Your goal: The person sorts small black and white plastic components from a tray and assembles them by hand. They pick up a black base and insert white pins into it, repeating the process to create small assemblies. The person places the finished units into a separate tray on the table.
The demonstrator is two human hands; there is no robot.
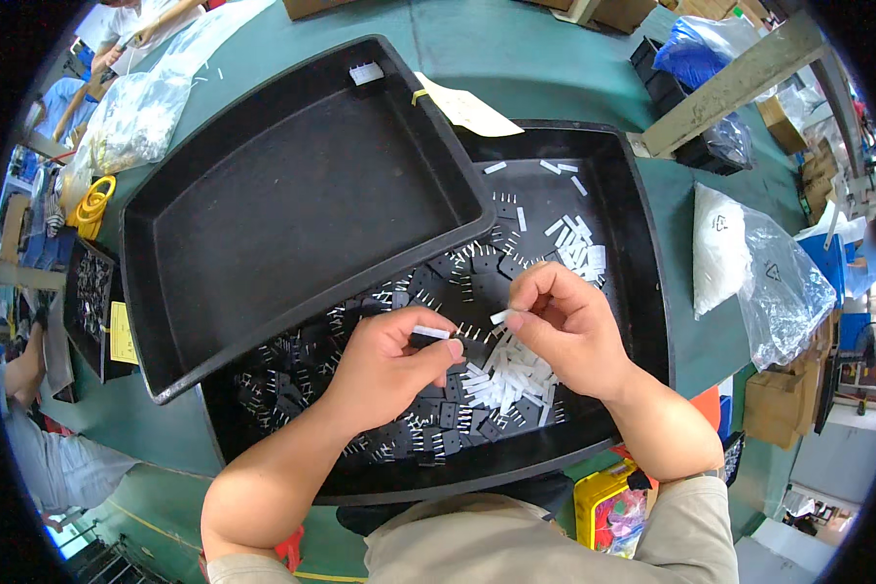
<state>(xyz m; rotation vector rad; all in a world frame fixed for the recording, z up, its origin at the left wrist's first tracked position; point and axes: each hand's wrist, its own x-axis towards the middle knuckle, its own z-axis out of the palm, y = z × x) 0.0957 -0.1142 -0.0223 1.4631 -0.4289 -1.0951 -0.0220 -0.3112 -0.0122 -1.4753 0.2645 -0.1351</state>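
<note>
My left hand (389,360) is closed on a small black pinned component (421,341), which has a white strip (431,333) along its upper edge. Between the thumb and fingers of my right hand (574,336) is pinched another small white strip (500,317). Both hands are over a large black tray (652,282), a short gap apart. Many black components with metal pins (448,414) lie loose in it. A heap of white strips (511,380) is under my right hand, and more strips (579,243) lie farther back.
A second black tray (292,185) rests slantwise over the first tray's left part, with a paper tag (469,105) at its corner. Plastic bags (769,282) lie at the right. A metal post (735,83) stands back right. Another person (146,19) works at far left.
</note>
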